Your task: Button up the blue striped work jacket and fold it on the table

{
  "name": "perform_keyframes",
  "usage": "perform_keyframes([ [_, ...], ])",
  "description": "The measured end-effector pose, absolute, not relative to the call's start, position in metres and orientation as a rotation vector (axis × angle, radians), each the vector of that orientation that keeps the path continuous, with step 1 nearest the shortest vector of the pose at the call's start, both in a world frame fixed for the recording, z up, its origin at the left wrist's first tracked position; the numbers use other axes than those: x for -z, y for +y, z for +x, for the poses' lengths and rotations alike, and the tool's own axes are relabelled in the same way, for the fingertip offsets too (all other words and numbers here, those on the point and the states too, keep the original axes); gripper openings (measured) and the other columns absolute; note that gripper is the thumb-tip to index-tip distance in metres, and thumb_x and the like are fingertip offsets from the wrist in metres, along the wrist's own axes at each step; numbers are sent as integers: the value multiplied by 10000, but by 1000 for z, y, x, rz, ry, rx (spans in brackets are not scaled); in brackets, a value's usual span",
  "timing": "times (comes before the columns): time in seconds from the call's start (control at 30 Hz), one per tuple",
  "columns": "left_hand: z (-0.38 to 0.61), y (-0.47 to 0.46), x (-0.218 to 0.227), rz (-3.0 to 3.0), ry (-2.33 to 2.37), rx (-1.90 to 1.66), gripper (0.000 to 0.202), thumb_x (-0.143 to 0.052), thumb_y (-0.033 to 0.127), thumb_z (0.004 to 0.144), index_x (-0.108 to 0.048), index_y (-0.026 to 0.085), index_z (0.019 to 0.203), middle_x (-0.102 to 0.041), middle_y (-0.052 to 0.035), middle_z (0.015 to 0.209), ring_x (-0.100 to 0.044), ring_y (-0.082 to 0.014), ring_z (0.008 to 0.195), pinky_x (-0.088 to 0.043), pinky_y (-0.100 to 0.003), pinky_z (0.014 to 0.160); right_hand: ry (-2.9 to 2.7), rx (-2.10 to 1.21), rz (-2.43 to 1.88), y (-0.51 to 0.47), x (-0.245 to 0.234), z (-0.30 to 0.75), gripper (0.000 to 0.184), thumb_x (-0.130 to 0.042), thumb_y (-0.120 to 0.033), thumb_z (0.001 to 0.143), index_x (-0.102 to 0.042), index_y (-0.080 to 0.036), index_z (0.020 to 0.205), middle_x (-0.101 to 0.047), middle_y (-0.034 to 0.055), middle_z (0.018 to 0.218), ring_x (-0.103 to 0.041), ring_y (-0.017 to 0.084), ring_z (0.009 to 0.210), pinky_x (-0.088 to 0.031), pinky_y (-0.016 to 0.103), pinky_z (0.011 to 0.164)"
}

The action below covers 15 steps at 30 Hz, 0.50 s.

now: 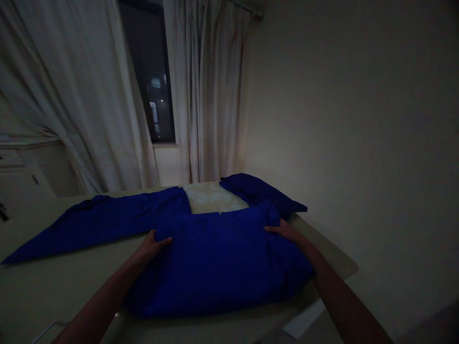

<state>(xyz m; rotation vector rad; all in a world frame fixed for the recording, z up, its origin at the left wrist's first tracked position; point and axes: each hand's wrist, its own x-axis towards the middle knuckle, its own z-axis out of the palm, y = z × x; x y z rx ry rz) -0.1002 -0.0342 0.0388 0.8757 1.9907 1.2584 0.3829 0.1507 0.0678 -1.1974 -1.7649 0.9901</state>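
A large deep-blue cloth (218, 267), perhaps a garment, bulges in front of me, with a small notch in the middle of its upper edge. At its upper left side my left hand (152, 244) grips it, thumb lying on top and the other fingers mostly hidden. My right hand (283, 230) pinches the upper right side, its fingers partly under the fabric. Behind on the left, a long blue piece of fabric (111, 217) tapers to a point. A folded blue piece (261, 191) lies behind on the right. Whether these pieces join the middle cloth, I cannot tell.
Everything lies on a pale, rounded-corner surface (328, 243) against a plain wall (351, 134). Long light curtains (208, 95) hang beside a dark window (148, 71). A white cable (48, 328) is at lower left, a white flat item (304, 319) at lower right.
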Motion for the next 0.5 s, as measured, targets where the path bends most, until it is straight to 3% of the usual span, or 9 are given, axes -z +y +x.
perform_keyframes([
  [0.13,-101,-29,-95,918,1867,-1484,521,-843,376,743,-627,197,1183,-784,-130,1131,-768,-286,960,-649,-388,805,-1746,-949,-1171,179,-96,366,575,-919,-351,615,-761,-155,1132,-806,125,1109,-742,342,1105,-537,550,1078],
  [0.23,-114,-21,-155,1084,1795,-1734,586,-829,406,753,-614,201,1258,-763,-111,1179,-747,-278,1010,-629,-408,885,-1681,-812,-1083,207,-140,343,555,-892,-302,654,-754,-155,1171,-791,125,1187,-720,317,1171,-508,520,1117],
  [0.33,-127,-4,-198,1175,2069,-1872,541,-801,444,745,-646,174,1187,-743,-122,1144,-699,-316,1091,-561,-467,998,-1560,-700,-1190,227,-178,309,423,-797,-281,772,-755,-136,1166,-758,154,1265,-674,315,1262,-450,508,1168],
  [0.43,-125,12,-202,1059,2131,-1908,373,-699,412,786,-666,153,1052,-738,-109,1012,-693,-289,1017,-562,-427,949,-1496,-681,-1261,228,-190,277,330,-696,-302,858,-763,-119,1125,-756,177,1252,-654,332,1292,-423,521,1175],
  [0.5,-115,12,-186,1023,2054,-1897,329,-634,401,800,-659,147,1009,-733,-87,913,-701,-249,896,-587,-372,839,-1521,-735,-1216,220,-182,267,339,-667,-345,872,-765,-130,1115,-783,152,1183,-702,318,1212,-493,493,1110],
])
